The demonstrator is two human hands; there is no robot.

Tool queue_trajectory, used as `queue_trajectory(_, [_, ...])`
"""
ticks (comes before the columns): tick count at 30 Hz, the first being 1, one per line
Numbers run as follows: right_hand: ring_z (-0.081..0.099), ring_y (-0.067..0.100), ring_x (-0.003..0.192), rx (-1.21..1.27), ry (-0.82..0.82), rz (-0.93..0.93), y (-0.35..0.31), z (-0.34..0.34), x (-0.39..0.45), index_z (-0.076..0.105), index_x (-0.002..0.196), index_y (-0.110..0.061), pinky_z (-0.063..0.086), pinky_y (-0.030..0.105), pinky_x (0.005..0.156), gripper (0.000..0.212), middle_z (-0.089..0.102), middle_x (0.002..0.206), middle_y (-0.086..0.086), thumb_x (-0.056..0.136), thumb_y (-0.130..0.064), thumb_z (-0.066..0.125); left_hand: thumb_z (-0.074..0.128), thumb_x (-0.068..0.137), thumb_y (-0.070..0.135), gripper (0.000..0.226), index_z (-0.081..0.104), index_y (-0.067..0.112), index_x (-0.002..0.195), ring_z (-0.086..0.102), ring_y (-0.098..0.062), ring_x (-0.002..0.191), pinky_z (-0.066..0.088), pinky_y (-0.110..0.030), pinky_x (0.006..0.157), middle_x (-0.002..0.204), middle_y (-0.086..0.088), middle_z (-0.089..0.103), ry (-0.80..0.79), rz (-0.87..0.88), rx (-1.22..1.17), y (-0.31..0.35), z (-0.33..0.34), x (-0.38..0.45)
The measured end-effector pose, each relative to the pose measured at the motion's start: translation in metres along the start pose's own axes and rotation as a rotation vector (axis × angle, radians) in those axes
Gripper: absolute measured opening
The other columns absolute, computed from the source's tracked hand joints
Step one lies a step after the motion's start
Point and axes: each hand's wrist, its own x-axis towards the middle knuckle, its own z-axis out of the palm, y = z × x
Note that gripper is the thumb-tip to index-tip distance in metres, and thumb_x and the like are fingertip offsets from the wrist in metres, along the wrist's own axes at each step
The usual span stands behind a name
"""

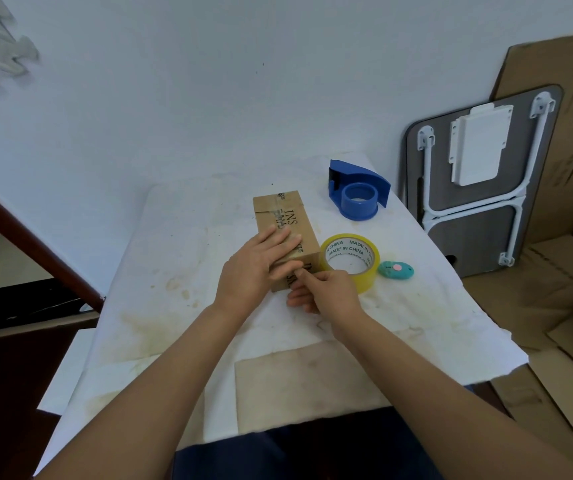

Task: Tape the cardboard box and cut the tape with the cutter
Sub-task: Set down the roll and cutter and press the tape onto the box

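Observation:
A small brown cardboard box (285,216) with black print lies in the middle of the table. My left hand (257,268) rests flat on its near top, thumb on the front face. My right hand (326,289) presses its thumb and forefinger against the box's near end face, fingers curled; whether it pinches a tape end I cannot tell. A yellow tape roll (351,261) printed "MADE IN CHINA" lies flat just right of the box, touching my right hand. A small teal cutter (396,270) with a pink button lies right of the roll.
A blue tape dispenser (357,188) stands at the table's far right. The table carries a stained white sheet (181,271). A folded grey table (479,181) and flattened cardboard (555,278) stand right of the table. A dark wooden rail (36,244) runs at left.

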Motion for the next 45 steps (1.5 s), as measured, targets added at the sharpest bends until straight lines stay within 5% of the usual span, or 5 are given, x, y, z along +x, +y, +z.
queue_trajectory(7, [0.068,0.017,0.049,0.024,-0.087,0.005,-0.011,-0.005,-0.015,0.067,0.092,0.009,0.055,0.022,0.047,0.023,0.07,0.068,0.018,0.095,-0.01,0.055,0.063,0.089,0.041,0.049,0.053,0.034,0.137,0.037,-0.01,0.14,0.044,-0.025,0.096,0.146,0.012,0.049,0.036,0.07,0.037,-0.006,0.005,-0.003])
queue_trajectory(16, [0.052,0.016,0.109,-0.86,0.241,-0.872,-0.017,-0.03,0.012,0.057,0.119,-0.016,0.045,0.031,0.094,0.036,0.058,0.119,0.0,0.087,-0.031,0.063,0.063,0.087,0.044,0.057,0.05,0.03,0.141,0.04,-0.012,0.139,0.051,-0.027,0.091,0.147,0.011,0.049,0.058,0.143,0.082,-0.007,0.004,-0.008])
queue_trajectory(22, [0.02,0.019,0.145,-1.058,-0.113,-0.754,-0.031,-0.024,0.045,0.031,0.146,-0.017,0.025,0.037,0.117,0.087,0.021,0.159,0.003,0.077,-0.056,0.067,0.053,0.087,0.044,0.063,0.047,0.02,0.144,0.037,-0.01,0.138,0.049,-0.024,0.088,0.148,0.007,0.047,0.071,0.161,0.097,-0.009,0.004,-0.009])
queue_trajectory(41, [0.035,0.021,0.137,-1.217,-0.301,-0.724,-0.045,-0.037,0.047,0.018,0.151,-0.023,0.033,0.033,0.108,0.094,0.015,0.161,-0.005,0.077,-0.015,0.075,0.071,0.085,0.033,0.085,0.022,0.028,0.153,0.011,-0.002,0.146,0.032,-0.018,0.102,0.16,0.016,0.02,-0.148,0.196,0.054,-0.02,-0.009,-0.005])
queue_trajectory(45, [0.027,0.017,0.14,-1.287,-0.311,-0.693,-0.059,-0.035,0.039,0.019,0.15,-0.021,0.027,0.032,0.112,0.096,0.015,0.16,-0.002,0.075,-0.039,0.076,0.071,0.085,0.032,0.085,0.02,0.03,0.154,0.006,0.0,0.146,0.032,-0.02,0.104,0.161,0.017,0.017,-0.182,0.172,0.033,-0.019,-0.011,-0.003])
